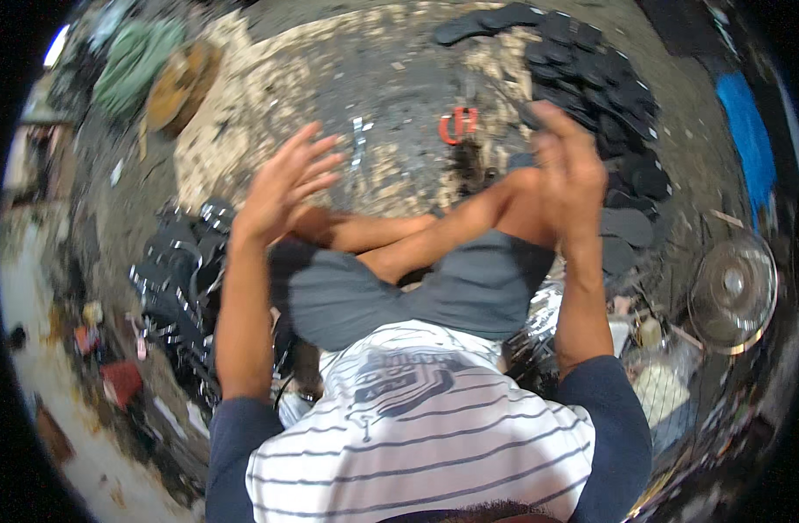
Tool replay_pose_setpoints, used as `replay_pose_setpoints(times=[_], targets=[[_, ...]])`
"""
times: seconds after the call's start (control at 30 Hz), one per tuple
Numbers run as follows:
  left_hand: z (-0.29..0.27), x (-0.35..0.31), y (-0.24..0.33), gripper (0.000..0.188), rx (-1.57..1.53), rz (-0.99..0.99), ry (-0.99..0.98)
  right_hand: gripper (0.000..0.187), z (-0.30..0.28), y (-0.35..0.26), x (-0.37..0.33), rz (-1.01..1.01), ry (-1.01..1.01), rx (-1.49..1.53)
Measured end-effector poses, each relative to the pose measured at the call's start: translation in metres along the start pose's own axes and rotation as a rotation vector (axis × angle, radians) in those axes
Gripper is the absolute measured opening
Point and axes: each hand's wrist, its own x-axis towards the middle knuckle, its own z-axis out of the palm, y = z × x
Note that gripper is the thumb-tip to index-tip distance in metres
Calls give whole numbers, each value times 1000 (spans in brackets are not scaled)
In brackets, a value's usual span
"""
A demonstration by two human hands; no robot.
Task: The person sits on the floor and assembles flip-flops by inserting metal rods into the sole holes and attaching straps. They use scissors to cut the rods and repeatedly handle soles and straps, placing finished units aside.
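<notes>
My left hand (288,185) is raised over my left knee, palm turned inward and fingers spread, holding nothing. Over my right knee is my right hand (575,170), smeared by motion, its fingers bent around what looks like a thin dark object (520,106). Between the hands, on the dark-stained board (269,96), lies a tool with red handles (458,126). A narrow shiny strip (358,144) rests left of it. Beyond my right hand is a heap of black sole-shaped pieces (591,78).
Black straps with shiny parts (182,270) are piled by my left thigh. At the far left are a brown round block (180,87) and green cloth (138,61). A round see-through lid-like disc (732,292) and blue sheet (748,131) are on the right.
</notes>
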Motion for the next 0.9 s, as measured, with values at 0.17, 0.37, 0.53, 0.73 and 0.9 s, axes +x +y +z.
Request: replay_pose_setpoints(times=[0.17, 0.37, 0.53, 0.73, 0.9], targets=[[-68, -1, -23, 66, 190, 64, 428, 42, 136, -43, -22, -778, -688, 318], [-70, -113, -43, 63, 457, 119, 650, 46, 339, 42, 13, 333, -542, -18], [-53, -140, -41, 57, 1010, 76, 684, 44, 384, 76, -7, 398, -435, -245], [-40, -64, -9, 42, 774, 292, 502, 25, 287, -9, 1, 217, -450, 529], [13, -20, 12, 37, 230, 217, 325, 16, 176, -100, -20, 27, -474, 561]])
